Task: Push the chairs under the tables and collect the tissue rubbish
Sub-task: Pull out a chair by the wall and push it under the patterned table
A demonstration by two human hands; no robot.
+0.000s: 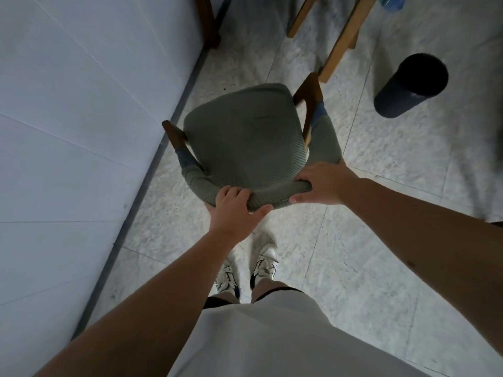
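Chair (245, 137): gripped at the backrest by both hands, left hand (234, 210) and right hand (321, 183), fingers curled over the top rail. Counter (81, 104) lies left of the hands; chair not yet tucked under. Tissue rubbish: none seen; collection judged outstanding.

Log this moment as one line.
stage: pushing chair | left hand: grips chair backrest | right hand: grips backrest | bin: right
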